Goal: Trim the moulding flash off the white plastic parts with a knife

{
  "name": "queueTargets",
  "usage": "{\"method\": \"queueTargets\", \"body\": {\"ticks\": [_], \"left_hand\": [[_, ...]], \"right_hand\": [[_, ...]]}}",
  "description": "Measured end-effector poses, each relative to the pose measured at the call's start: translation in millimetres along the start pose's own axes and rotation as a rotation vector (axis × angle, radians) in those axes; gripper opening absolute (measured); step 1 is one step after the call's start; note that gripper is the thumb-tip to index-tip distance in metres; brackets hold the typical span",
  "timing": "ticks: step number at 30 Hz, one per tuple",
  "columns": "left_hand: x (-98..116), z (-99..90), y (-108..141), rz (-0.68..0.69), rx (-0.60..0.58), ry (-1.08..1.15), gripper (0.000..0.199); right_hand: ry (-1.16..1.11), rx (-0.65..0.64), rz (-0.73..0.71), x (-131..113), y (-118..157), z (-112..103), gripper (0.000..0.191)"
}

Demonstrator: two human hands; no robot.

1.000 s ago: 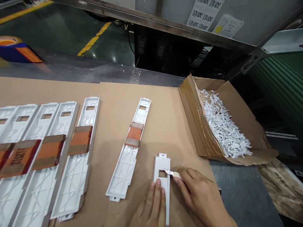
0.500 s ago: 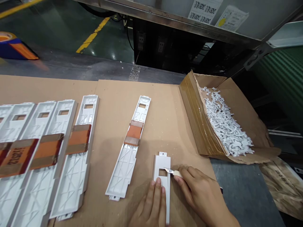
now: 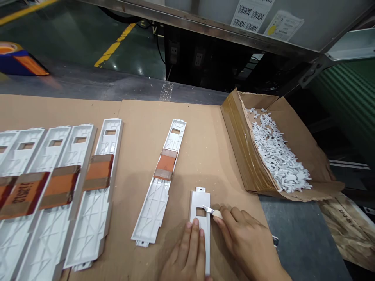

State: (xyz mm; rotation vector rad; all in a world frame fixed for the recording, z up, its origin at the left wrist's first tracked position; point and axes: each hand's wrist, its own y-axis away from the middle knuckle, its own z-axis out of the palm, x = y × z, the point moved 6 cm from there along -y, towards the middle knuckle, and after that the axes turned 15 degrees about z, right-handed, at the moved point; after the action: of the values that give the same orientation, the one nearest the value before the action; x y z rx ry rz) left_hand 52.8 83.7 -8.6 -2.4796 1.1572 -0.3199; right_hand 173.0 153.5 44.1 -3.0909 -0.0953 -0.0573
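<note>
A narrow white plastic part [image 3: 196, 200] lies smooth side up at the lower middle, with a rectangular window near its far end. My left hand [image 3: 189, 249] rests on it, fingers stretched out flat just below the window. In my right hand [image 3: 244, 234] is a knife [image 3: 211, 211] with a pale handle, its blade tip at the window's upper right corner. To the left lies a ribbed white part [image 3: 152, 207] with an orange-brown block [image 3: 166, 166] across its middle.
Several similar ribbed parts [image 3: 88, 226] with orange-brown blocks [image 3: 98, 171] lie in a row at left. An open cardboard box [image 3: 244, 156] holding many small white pieces [image 3: 278, 152] stands at right. A blue and orange object [image 3: 22, 60] is at the far left.
The knife blade tip has shifted slightly up and left by the window's edge. My left hand has stayed on the part. The whole view has shifted slightly.
</note>
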Motion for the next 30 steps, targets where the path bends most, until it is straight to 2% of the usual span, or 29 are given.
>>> {"method": "queueTargets", "body": {"ticks": [5, 9, 15, 18, 21, 23, 27, 30], "left_hand": [[-6.0, -9.7, -6.3, 0.050, -0.041, -0.018, 0.053], [-6.8, -10.4, -8.2, 0.092, -0.105, -0.042, 0.049], [-8.0, -11.8, -7.9, 0.112, -0.130, -0.054, 0.053], [-11.8, -20.9, -11.7, 0.151, -0.108, -0.083, 0.046], [-22.7, -34.1, -18.1, 0.162, -0.055, -0.054, 0.048], [-30.0, -41.3, -24.2, 0.194, -0.030, -0.006, 0.040], [-28.2, -52.5, -43.6, 0.401, -0.009, 0.089, 0.011], [-11.2, -58.8, -58.1, 0.610, -0.051, 0.136, 0.013]], "right_hand": [[-0.134, -0.094, 0.078, 5.1, 3.0, 7.1, 0.037], [-0.259, -0.165, 0.152, 13.2, 3.8, 9.2, 0.035], [-0.372, -0.226, 0.188, 18.6, 5.5, 8.7, 0.034], [-0.469, -0.250, 0.229, 23.5, 8.3, 8.9, 0.031], [-0.591, -0.249, 0.266, 32.3, 12.0, 6.8, 0.028], [-0.642, -0.223, 0.285, 40.6, 15.4, 3.3, 0.027], [-0.670, -0.130, 0.337, 68.6, 26.5, -8.2, 0.028], [-0.639, -0.028, 0.457, 105.9, 39.3, -22.2, 0.031]]}}
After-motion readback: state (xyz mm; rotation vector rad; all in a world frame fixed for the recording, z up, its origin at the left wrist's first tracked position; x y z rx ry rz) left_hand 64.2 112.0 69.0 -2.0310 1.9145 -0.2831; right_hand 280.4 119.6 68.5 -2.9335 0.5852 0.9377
